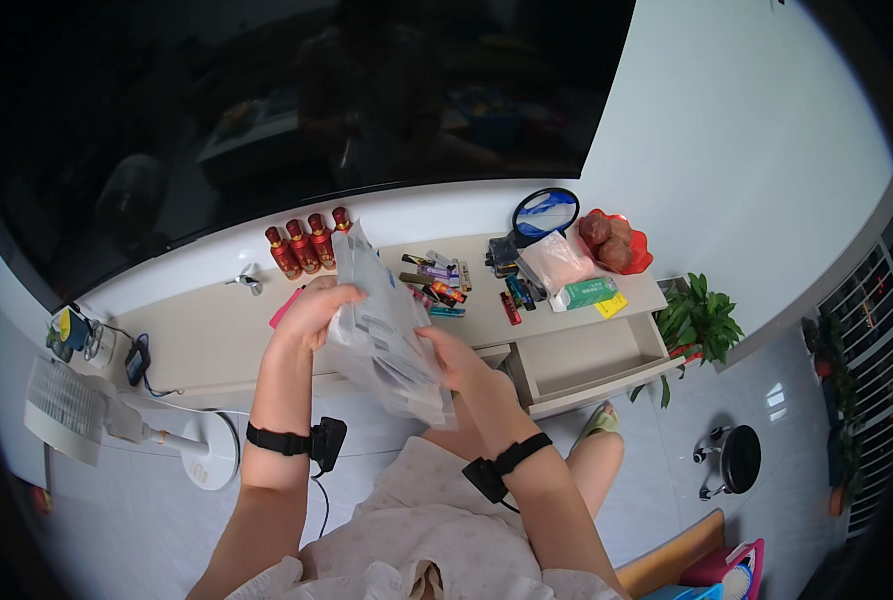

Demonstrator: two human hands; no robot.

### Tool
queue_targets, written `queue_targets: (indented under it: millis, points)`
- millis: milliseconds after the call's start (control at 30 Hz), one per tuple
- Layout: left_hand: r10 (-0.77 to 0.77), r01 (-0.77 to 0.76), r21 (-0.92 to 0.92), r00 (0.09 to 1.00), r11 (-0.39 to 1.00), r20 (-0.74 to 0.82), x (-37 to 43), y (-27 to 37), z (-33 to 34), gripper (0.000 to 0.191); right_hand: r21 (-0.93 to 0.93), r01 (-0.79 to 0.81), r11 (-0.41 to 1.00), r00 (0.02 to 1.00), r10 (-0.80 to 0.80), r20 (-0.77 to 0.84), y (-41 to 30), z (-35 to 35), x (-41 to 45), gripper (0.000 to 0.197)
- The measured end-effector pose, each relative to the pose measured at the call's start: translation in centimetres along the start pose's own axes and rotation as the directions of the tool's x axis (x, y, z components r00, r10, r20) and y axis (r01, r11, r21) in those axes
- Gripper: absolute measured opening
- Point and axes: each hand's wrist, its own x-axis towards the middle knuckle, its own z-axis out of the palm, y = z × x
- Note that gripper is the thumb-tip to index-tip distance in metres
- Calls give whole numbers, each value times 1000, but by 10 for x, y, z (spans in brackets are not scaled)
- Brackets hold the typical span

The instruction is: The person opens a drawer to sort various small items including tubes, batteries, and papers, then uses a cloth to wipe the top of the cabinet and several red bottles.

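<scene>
My left hand (pixel 315 309) grips the upper left edge of a translucent plastic bag (pixel 386 322) with dark printed patches. My right hand (pixel 457 360) pinches the bag's right edge, lower down. The bag is tilted above the front edge of a long cream cabinet (pixel 198 330); whether it holds something cannot be told. Beyond it lie several lighters and small tubes (pixel 446 291). Several red bottles (pixel 285 255) stand at the wall, one partly hidden by the bag. A pink item (pixel 285 309) shows behind my left hand.
A cabinet drawer (pixel 596 360) stands pulled out at the right. On the top are a round mirror (pixel 545 214), a pink packet (pixel 556 262), a green box (pixel 587 293) and a red fruit dish (pixel 641 255). Nearby are a white fan (pixel 67 409), a plant (pixel 698 322) and a stool (pixel 740 459).
</scene>
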Motion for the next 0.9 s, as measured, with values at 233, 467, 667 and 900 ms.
queue_targets:
  millis: [233, 467, 667, 900]
  points:
    - [39, -50, 105, 994, 993, 100, -17, 24, 26, 36, -34, 91, 995, 995, -92, -31, -20, 26, -35, 47]
    - [-27, 41, -40, 952, 998, 305, 28, -6, 76, 38, 94, 336, 937, 938, -324, -125, -33, -17, -85, 52]
    - [-234, 192, 139, 868, 972, 437, 89, -70, 154, 38, -85, 588, 805, 710, -563, -422, -42, -84, -175, 49]
    - [-433, 329, 284, 747, 900, 506, 145, -180, 242, 43, -120, 659, 742, 499, -551, -669, -33, -190, -258, 46]
